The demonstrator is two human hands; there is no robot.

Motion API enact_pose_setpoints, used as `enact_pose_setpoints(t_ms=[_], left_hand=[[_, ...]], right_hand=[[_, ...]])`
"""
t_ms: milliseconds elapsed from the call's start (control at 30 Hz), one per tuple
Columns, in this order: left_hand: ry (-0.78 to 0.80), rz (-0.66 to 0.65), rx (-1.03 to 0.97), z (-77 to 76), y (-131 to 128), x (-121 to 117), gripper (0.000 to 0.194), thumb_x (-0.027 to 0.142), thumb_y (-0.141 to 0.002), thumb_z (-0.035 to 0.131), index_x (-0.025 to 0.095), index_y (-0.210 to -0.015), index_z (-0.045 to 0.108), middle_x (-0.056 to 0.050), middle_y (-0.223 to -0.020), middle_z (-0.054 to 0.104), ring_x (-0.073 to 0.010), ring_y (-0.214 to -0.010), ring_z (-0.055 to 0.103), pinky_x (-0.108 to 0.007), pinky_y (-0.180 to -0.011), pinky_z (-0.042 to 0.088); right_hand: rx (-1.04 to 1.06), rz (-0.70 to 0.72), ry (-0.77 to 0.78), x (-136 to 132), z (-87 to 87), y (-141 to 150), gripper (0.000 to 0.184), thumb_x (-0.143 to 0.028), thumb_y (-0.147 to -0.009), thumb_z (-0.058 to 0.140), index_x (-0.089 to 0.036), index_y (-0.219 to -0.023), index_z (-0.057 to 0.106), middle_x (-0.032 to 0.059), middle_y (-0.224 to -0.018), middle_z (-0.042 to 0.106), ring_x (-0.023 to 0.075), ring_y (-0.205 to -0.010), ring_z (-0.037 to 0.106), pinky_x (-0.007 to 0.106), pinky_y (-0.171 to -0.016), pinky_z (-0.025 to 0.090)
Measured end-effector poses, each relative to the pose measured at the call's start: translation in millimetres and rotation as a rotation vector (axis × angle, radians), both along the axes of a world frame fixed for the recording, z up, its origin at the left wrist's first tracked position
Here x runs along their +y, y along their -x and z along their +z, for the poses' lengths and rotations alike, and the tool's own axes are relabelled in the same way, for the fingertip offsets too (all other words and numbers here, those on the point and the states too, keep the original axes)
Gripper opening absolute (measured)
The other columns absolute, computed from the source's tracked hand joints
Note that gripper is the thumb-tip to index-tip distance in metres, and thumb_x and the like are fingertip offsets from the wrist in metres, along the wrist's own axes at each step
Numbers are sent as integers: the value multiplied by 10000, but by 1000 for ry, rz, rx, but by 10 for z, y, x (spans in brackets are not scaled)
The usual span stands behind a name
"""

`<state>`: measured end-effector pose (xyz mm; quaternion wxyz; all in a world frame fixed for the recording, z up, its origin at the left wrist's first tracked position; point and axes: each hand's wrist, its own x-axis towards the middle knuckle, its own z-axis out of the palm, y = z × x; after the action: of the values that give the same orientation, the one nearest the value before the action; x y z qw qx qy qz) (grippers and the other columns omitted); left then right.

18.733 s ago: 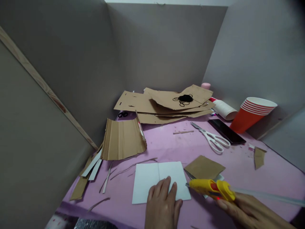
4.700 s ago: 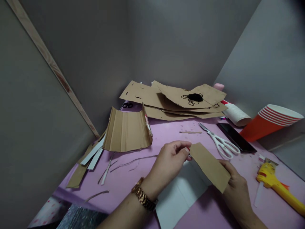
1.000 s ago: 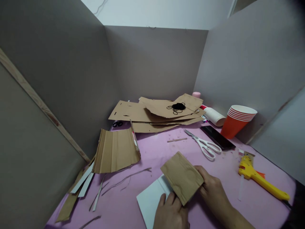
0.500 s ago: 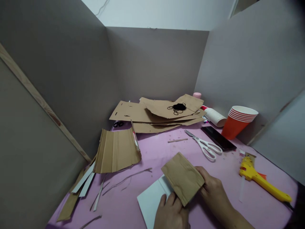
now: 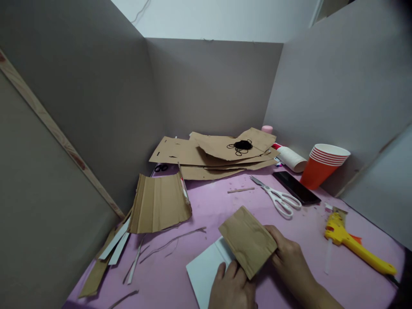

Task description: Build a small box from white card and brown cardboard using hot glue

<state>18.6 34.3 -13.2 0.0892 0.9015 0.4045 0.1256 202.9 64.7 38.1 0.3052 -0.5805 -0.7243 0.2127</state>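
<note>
A brown cardboard rectangle (image 5: 247, 241) lies tilted on a folded white card (image 5: 204, 274) on the pink table (image 5: 222, 206). My left hand (image 5: 232, 289) sits at the piece's near edge, fingers curled against it and the white card. My right hand (image 5: 288, 259) grips the piece's right edge, fingers tucked under it. Both hands are near the bottom of the view.
A yellow glue gun (image 5: 352, 246) lies at the right. White scissors (image 5: 280, 198), a black phone (image 5: 296, 187), stacked red cups (image 5: 323, 165) and a white roll (image 5: 291, 158) sit behind. Flat cardboard sheets (image 5: 212, 152) carry black string (image 5: 241, 146). A creased cardboard piece (image 5: 159, 204) and strips lie left. Grey partitions surround the table.
Long ago my right hand held the glue gun; it now lies on the table. The brown piece was raised, then pressed onto the white card. Over the last second almost nothing has moved.
</note>
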Motion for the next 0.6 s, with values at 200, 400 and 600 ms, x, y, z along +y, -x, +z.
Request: enact_pose_setpoints(t_ms=[200,400,600], left_hand=[[-16,-4,-19,-29,14,9,261,420,-825,609,241,-1002,675,-66,-1042,706,-279,-1018,596,-418,-849,460],[-44,7,-26,-24,18,6,278,453,-795,641,253,-983,684,-47,-1034,706,-263,-1015,594,-401,-855,467],[-63,20,-45,-49,19,-16,276,442,-777,665,265,-988,679,-50,-1013,709,-265,-1003,600,-400,-857,467]], right_hand=[[21,2,13,-3,7,12,234,-199,-806,351,-228,-992,491,38,-753,726,235,-737,718,288,-608,489],[17,-4,-1,1,-13,1,254,-190,-796,361,-227,-1007,499,27,-741,726,227,-718,718,275,-588,484],[8,0,-36,4,-30,-11,265,-177,-793,371,-226,-1012,512,19,-736,727,212,-675,713,263,-576,484]])
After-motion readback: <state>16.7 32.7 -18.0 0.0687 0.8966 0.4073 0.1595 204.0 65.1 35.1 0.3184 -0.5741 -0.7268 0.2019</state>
